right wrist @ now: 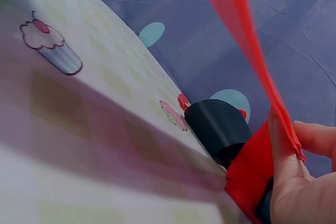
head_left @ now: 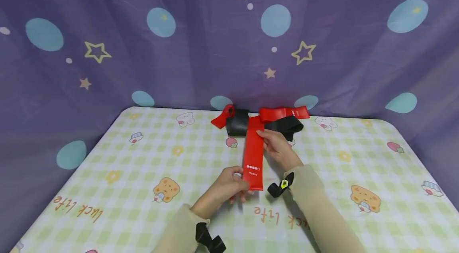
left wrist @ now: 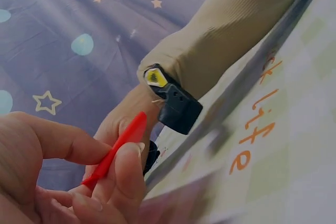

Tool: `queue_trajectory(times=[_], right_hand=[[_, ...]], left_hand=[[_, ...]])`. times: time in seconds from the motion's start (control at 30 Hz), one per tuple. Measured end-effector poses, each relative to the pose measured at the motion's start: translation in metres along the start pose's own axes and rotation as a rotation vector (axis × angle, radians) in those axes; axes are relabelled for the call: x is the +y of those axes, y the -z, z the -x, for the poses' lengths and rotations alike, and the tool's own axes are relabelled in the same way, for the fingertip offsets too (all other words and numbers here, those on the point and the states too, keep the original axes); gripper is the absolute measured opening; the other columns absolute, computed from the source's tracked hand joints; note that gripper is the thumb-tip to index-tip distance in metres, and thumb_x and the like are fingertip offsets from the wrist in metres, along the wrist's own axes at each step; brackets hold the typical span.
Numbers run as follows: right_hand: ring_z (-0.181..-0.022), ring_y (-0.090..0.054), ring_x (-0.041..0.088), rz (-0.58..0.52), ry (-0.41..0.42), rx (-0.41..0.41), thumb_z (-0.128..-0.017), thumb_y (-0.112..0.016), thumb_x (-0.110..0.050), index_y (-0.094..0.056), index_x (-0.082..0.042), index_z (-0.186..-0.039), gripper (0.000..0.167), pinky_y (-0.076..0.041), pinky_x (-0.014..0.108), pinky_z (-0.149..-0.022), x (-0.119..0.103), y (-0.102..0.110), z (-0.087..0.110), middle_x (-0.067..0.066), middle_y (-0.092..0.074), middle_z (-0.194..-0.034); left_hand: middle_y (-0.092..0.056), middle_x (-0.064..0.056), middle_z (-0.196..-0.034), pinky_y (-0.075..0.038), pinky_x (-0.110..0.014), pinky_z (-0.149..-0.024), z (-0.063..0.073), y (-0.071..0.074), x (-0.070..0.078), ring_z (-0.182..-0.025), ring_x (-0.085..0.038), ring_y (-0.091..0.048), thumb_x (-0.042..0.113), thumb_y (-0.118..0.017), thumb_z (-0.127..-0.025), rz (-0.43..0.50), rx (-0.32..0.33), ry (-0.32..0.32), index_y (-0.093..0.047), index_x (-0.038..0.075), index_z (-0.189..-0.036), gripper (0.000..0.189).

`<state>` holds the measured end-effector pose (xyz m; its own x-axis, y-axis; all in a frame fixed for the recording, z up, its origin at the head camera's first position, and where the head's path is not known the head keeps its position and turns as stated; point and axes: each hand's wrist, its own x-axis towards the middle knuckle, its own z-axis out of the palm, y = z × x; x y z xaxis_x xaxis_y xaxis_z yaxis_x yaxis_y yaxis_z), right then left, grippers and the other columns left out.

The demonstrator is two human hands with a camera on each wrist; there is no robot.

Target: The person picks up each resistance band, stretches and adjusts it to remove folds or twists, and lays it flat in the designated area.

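A red resistance band [head_left: 254, 153], printed "Heavy" with a row of dots, stretches flat between both hands above the table. My left hand [head_left: 226, 185] pinches its near end. In the left wrist view, thumb and fingers squeeze the red band [left wrist: 124, 137], seen edge-on. My right hand [head_left: 277, 148] pinches the right edge toward its far end. In the right wrist view, the right hand [right wrist: 299, 184] grips a fold of the red band [right wrist: 252, 45]. Just behind lie a black band [head_left: 237, 125] on the left and another black band [head_left: 285, 124] on the right.
More red banding [head_left: 279, 114] lies at the table's back edge on the right, with a red piece [head_left: 224, 116] on the left. A checked cover with printed cartoons spans the table [head_left: 125, 165]. A purple curtain [head_left: 215, 61] hangs directly behind it.
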<state>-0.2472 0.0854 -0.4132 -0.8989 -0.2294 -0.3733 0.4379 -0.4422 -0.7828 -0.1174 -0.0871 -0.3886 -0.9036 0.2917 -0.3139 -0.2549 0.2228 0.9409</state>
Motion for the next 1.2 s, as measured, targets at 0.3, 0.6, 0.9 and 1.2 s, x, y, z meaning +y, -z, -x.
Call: queue_trajectory(times=[0.3, 0.6, 0.9, 1.2], right_hand=[[-0.064, -0.064, 0.006, 0.057, 0.055, 0.010, -0.095, -0.053, -0.006, -0.059, 0.000, -0.105, 0.013, -0.053, 0.016, -0.063, -0.006, -0.007, -0.006, -0.006, -0.068, -0.071], [-0.058, -0.059, 0.005, 0.056, 0.092, -0.011, -0.093, -0.054, -0.003, -0.065, -0.011, -0.078, 0.021, -0.049, 0.015, -0.057, -0.016, -0.012, -0.010, -0.006, -0.065, -0.066], [-0.066, -0.063, 0.005, 0.043, 0.089, -0.017, -0.094, -0.054, -0.002, -0.063, -0.008, -0.083, 0.016, -0.052, 0.017, -0.064, -0.025, -0.015, -0.014, -0.006, -0.066, -0.068], [-0.065, -0.061, 0.003, 0.043, 0.129, -0.009, -0.093, -0.052, 0.002, -0.053, -0.009, -0.087, 0.013, -0.051, 0.017, -0.066, -0.040, -0.024, -0.015, -0.008, -0.063, -0.067]], left_hand=[[-0.072, -0.011, -0.073, -0.033, -0.019, -0.039, 0.004, 0.002, -0.009, -0.044, -0.009, -0.054, 0.004, -0.059, -0.082, 0.004, -0.026, -0.010, -0.051, 0.001, -0.099, 0.020], [-0.072, -0.015, -0.074, -0.036, -0.019, -0.039, 0.012, 0.006, -0.017, -0.044, -0.009, -0.054, 0.002, -0.061, -0.080, 0.038, -0.052, -0.025, -0.052, -0.001, -0.095, 0.017], [-0.069, -0.013, -0.068, -0.041, -0.020, -0.042, 0.020, 0.010, -0.022, -0.045, -0.008, -0.054, -0.002, -0.061, -0.080, 0.064, -0.070, -0.021, -0.052, -0.003, -0.096, 0.018], [-0.069, -0.015, -0.068, -0.042, -0.019, -0.043, 0.030, 0.008, -0.024, -0.045, -0.008, -0.055, -0.004, -0.063, -0.078, 0.085, -0.102, -0.024, -0.049, -0.001, -0.092, 0.019]])
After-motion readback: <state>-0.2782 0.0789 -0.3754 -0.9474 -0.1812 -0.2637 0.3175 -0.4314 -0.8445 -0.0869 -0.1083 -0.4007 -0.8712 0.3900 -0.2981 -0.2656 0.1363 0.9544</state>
